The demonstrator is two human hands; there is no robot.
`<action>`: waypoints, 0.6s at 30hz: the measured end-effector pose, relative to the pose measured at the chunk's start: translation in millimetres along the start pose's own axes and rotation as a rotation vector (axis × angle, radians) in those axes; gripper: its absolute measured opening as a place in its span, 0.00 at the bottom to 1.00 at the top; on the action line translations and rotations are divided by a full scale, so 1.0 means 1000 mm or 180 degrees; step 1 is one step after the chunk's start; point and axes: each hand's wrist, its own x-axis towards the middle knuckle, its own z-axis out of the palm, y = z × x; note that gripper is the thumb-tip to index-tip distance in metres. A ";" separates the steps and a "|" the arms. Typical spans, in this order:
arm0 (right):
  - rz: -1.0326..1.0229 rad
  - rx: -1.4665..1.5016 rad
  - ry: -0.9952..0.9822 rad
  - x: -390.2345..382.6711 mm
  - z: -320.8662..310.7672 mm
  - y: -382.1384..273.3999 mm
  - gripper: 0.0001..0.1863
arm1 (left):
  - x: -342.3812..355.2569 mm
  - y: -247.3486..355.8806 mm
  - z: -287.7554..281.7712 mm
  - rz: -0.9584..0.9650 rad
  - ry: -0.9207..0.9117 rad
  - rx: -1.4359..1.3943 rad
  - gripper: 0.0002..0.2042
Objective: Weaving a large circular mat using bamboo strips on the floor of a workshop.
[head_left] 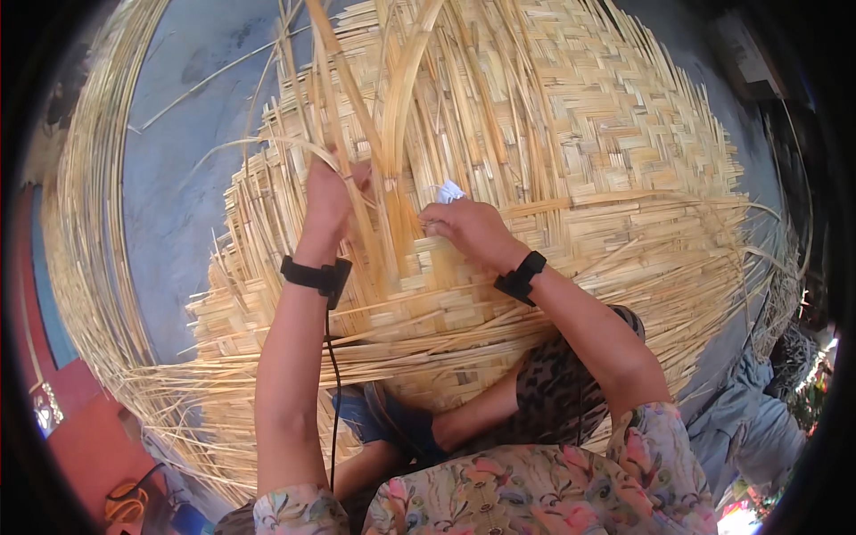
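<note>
A large woven bamboo mat (571,134), pale yellow and domed, fills the middle of the view with loose strip ends sticking out all round. My left hand (328,198) is closed on a thin bamboo strip (343,85) that rises from the weave. My right hand (468,227) presses down on the weave just to the right, fingers curled around a small white piece (450,191). Both wrists carry black bands, and a cable runs down from the left one.
A big hoop of bundled bamboo strips (94,178) curves along the left. Grey concrete floor (187,116) shows behind. My bent legs in patterned cloth (553,392) lie under the mat edge. Red floor (80,437) lies lower left.
</note>
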 end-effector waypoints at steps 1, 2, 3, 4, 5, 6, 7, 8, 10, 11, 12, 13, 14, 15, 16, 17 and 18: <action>-0.0010 -0.0002 0.0022 0.000 0.001 0.000 0.09 | -0.003 0.011 -0.005 0.0451 0.0647 0.0245 0.18; 0.0086 0.0096 0.0062 0.002 0.003 -0.003 0.08 | -0.003 0.010 -0.028 0.0839 0.0622 0.0382 0.20; 0.0181 0.0195 0.0100 0.004 0.006 -0.007 0.08 | -0.010 0.004 -0.046 0.0870 0.0642 0.0406 0.20; 0.0185 0.0171 0.0123 0.002 0.005 -0.003 0.08 | -0.025 -0.002 -0.051 0.0703 0.0465 -0.0125 0.19; 0.0265 0.0061 0.0140 -0.002 0.004 0.002 0.08 | -0.039 -0.008 -0.054 0.0531 0.0282 -0.0652 0.18; 0.0325 -0.0045 0.0160 -0.003 0.001 0.005 0.09 | -0.046 -0.022 -0.058 0.0567 0.0274 -0.0659 0.18; 0.0234 -0.0004 0.0178 0.000 0.005 -0.001 0.09 | -0.057 -0.036 -0.071 0.0180 0.0592 -0.1101 0.17; 0.0313 -0.0037 0.0257 -0.001 0.006 -0.004 0.08 | -0.061 -0.037 -0.075 -0.0217 0.0865 -0.1588 0.16; 0.0377 -0.0075 0.0335 0.001 0.007 -0.011 0.08 | -0.060 -0.035 -0.059 0.0199 0.1349 -0.1211 0.14; 0.0639 0.0108 0.0423 0.002 0.006 -0.019 0.08 | -0.059 -0.030 -0.054 0.0568 0.1819 -0.0821 0.13; 0.0905 0.0289 0.0510 0.003 0.007 -0.026 0.07 | -0.047 -0.034 -0.057 0.1145 0.1839 0.0347 0.11; 0.0920 0.0270 0.0512 0.001 0.008 -0.028 0.07 | -0.039 -0.030 -0.051 0.1139 0.1826 0.0328 0.11; 0.0941 0.0056 0.0380 0.003 0.007 -0.027 0.07 | -0.030 -0.024 -0.038 0.1460 0.1885 0.2165 0.11; 0.0960 -0.0157 0.0246 0.003 0.006 -0.026 0.07 | -0.027 -0.019 -0.031 0.1723 0.1855 0.4018 0.10; 0.0922 -0.0167 0.0267 0.006 0.007 -0.028 0.07 | -0.026 -0.020 -0.036 0.1747 0.1897 0.4016 0.10; 0.0743 -0.0215 0.0240 0.005 0.008 -0.030 0.06 | -0.027 -0.026 -0.043 0.1449 0.1821 0.3788 0.10; 0.0559 -0.0260 0.0208 0.006 0.010 -0.031 0.05 | -0.029 -0.033 -0.053 0.1152 0.1747 0.3557 0.10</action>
